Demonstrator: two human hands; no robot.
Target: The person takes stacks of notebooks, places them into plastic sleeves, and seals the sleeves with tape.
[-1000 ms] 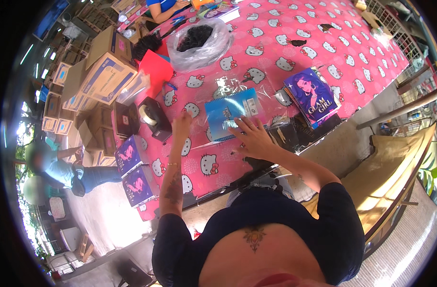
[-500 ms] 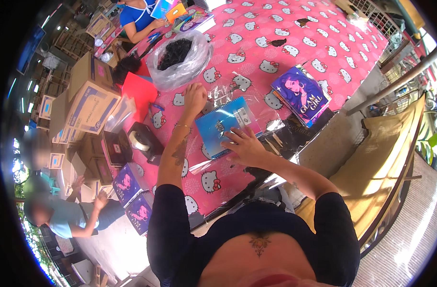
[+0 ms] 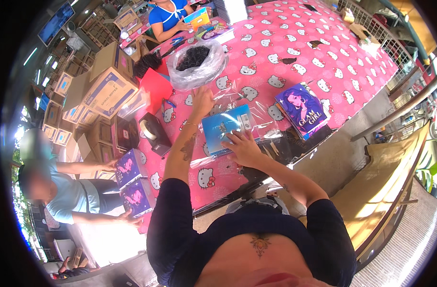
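One table (image 3: pixel 256 43), pink-clothed. By its near edge I count one clear film sheet (image 3: pixel 270 134); at its left edge, two purple notebook stacks (image 3: pixel 130 165); at the near edge's right, one purple notebook pile (image 3: pixel 302 110). Amid the film lies one blue notebook (image 3: pixel 214 133), long axis left to right, right end canted away from me. My right hand (image 3: pixel 245 149) lies flat on it, fingers spread; my left hand (image 3: pixel 203 102) is beyond its left end, grasp indeterminable.

Downward head-worn fisheye, seemingly near
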